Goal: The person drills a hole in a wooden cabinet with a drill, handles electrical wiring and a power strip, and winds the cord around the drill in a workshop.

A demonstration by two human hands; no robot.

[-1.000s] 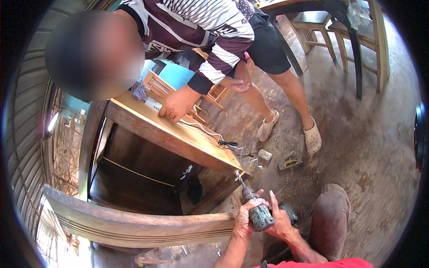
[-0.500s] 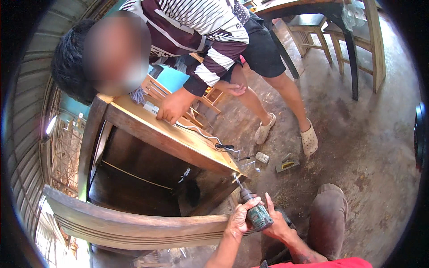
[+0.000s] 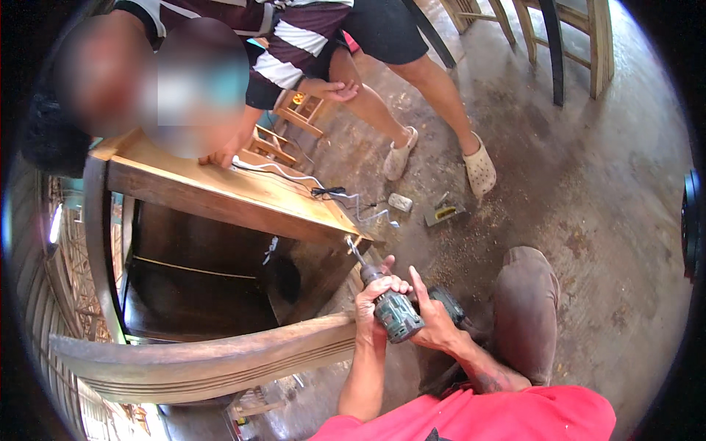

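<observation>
Both my hands hold a green-and-black cordless drill (image 3: 398,316) in front of me. My left hand (image 3: 370,300) wraps round its front end, behind the chuck. My right hand (image 3: 435,323) is closed at the handle, which it mostly hides, with the index finger stretched along the body. The long drill bit (image 3: 355,250) points away from me, and its tip meets the near corner of a wooden furniture piece (image 3: 220,200). How deep the bit sits cannot be made out.
A co-worker bends over the furniture, one hand (image 3: 219,156) on its top by a white cord (image 3: 276,171). A curved wooden rail (image 3: 198,360) crosses at lower left. A white block (image 3: 399,202) and a trowel-like tool (image 3: 446,212) lie on the floor. Chairs (image 3: 599,51) stand at upper right.
My view has shifted, so the furniture and drill appear farther left and higher. The co-worker's head is lower over the furniture top. The bit stays at the same corner.
</observation>
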